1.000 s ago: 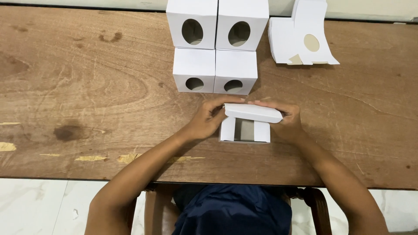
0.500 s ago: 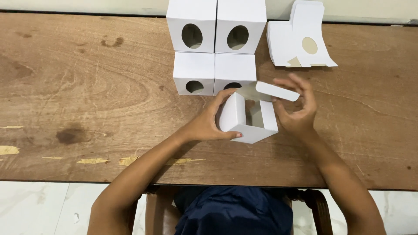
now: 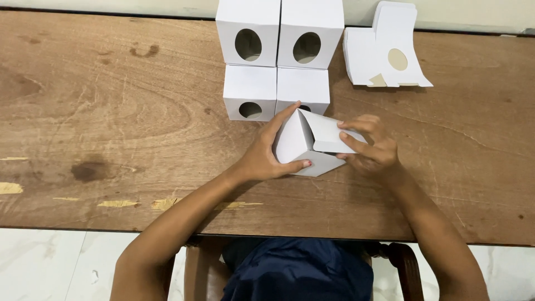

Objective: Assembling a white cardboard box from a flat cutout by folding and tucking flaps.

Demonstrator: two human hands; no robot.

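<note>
A: Where is the half-folded white box (image 3: 304, 146)?

B: On the worktop (image 3: 111, 122), just before the stacked boxes (image 3: 278, 56). Left hand (image 3: 267, 156) clasps its side; right hand (image 3: 370, 147) pinches the flap. Too hard a push may crease it or nudge the stack.

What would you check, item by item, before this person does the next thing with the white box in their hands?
1. Left hand grips the white box: ok.
2. Right hand on the top flap: ok.
3. Flap closed: not ok, it stands open.
4. Box flat on the wooden table: not ok, tilted.
5. Room beside the four finished boxes: ok, bare wood to their left.
6. Flat cut-out sheets within reach: cannot tell.
</note>
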